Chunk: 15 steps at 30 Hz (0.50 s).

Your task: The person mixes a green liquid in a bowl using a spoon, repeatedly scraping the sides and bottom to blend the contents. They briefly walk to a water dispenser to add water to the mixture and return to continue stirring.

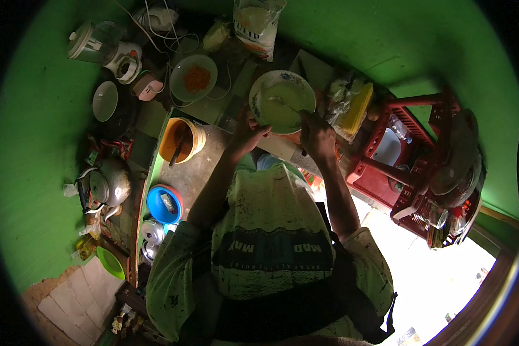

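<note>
A wide bowl [256, 93] with a floral pattern on its rim stands before me, holding a pale yellowish-green liquid [287, 117]. My left hand [250, 133] grips the bowl's near left edge, thumb at the rim. In my right hand [318, 135], over the near right rim, is the handle of a metal spoon [277, 100]; its tip dips into the liquid. To the left, a white bowl [178, 84] contains shredded orange food [197, 79], possibly carrot. Behind the floral bowl stands a printed plastic bag [257, 32] of what may be flour.
A blender [106, 52], an empty-looking white bowl [105, 101] and a kettle [106, 184] line the left side. Below the counter edge stand a yellow bucket [194, 140] and a blue basin [161, 207]. Yellow packets [357, 109] and a red dish rack [382, 181] are at right.
</note>
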Motion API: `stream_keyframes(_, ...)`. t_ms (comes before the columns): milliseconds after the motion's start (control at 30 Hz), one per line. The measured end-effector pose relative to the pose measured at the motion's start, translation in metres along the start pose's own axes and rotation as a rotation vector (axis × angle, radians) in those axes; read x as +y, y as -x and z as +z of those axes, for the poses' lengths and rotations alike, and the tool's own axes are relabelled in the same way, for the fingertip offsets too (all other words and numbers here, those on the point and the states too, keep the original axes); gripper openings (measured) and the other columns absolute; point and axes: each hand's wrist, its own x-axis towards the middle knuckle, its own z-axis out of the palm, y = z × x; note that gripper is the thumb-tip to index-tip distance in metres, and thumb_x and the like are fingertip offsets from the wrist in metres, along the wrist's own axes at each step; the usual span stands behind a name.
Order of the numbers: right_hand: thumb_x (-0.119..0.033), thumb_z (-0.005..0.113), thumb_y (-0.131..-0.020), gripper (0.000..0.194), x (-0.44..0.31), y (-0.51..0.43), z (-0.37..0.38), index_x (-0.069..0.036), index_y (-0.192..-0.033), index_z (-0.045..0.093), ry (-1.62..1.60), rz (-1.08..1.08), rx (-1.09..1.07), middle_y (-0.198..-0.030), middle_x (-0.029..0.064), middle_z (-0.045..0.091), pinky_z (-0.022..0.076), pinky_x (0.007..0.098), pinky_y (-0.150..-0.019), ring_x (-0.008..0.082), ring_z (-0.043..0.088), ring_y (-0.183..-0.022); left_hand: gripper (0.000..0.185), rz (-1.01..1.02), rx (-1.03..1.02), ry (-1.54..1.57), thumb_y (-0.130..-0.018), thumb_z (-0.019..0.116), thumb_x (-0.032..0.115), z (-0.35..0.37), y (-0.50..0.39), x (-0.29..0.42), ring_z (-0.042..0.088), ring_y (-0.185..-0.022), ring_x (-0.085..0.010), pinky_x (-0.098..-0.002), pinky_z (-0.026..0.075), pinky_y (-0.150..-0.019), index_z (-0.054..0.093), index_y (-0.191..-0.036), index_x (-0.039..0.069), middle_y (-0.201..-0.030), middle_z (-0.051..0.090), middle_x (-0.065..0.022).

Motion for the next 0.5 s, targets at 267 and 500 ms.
stream_keyframes(267,-0.003,0.063,-0.087,0.020,0.009,0.007,-0.005,-0.008,-0.106,0.069,0.034,-0.019,-0.053,-0.083,0.0177,0.065,0.0531,0.0457,-0.062,0.0375,0.066,-0.073,0.061,0.016,-0.058,-0.011,-0.086,0.075,0.009,-0.004,-0.006,0.004,0.066,-0.079,-0.0168,-0.0329,0.055,-0.065,0.042,-0.138,0.005,-0.099,0.067,-0.0084)
stream_keyframes(500,-0.006,0.065,-0.084,0.019,0.012,0.009,-0.008,-0.009,-0.103,0.066,0.068,-0.078,-0.066,-0.081,0.0138,0.063,0.0531,0.0456,-0.058,0.0335,0.065,-0.067,0.051,0.056,0.024,-0.056,-0.088,0.074,0.011,0.008,0.000,0.002,0.067,-0.077,-0.0161,-0.0294,0.055,-0.060,0.048,-0.131,0.004,-0.100,0.068,-0.0090)
